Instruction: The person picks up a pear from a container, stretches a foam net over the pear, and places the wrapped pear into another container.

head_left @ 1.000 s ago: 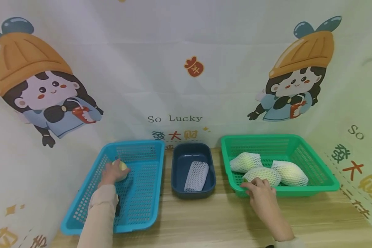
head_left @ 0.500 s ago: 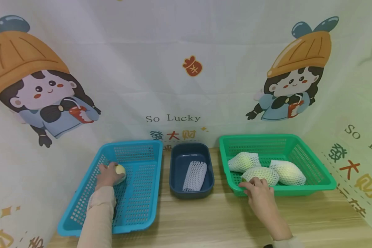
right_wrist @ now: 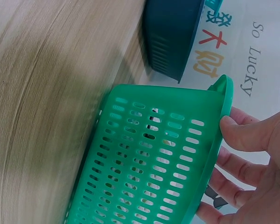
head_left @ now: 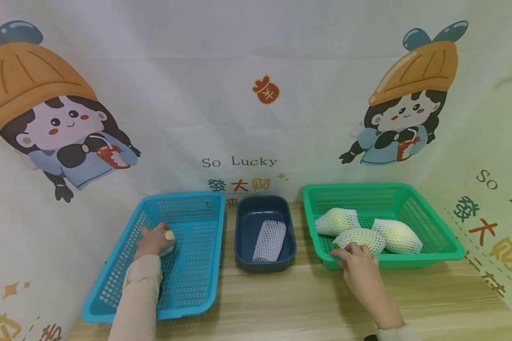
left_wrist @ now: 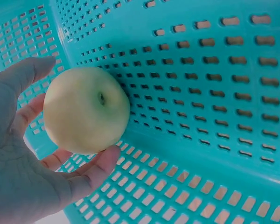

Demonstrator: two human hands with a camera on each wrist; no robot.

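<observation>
A round, pale yellow pear [head_left: 169, 235] lies in the blue basket [head_left: 196, 255] near its left side. My left hand [head_left: 153, 240] holds it. In the left wrist view, the fingers of the left hand [left_wrist: 32, 172] curl round the side of the pear [left_wrist: 86, 112], while the thumb stands beside it. At the front left corner of the green basket [head_left: 426, 258], my right hand [head_left: 360, 265] grips the rim. The right wrist view has the thumb of the right hand [right_wrist: 266, 163] outside that rim and the fingers behind it.
Several pale fruits in white foam nets, such as the foam-netted fruit [head_left: 397, 235], lie in the green basket. Between the baskets stands a dark blue bin [head_left: 248, 227] with a white foam net [head_left: 269, 241] inside. A printed cloth [head_left: 256, 128] hangs behind the wooden table [head_left: 277, 303].
My left hand has shifted slightly and turned over the pear, so less of the fruit shows than half a second ago. The right hand keeps its place on the green basket.
</observation>
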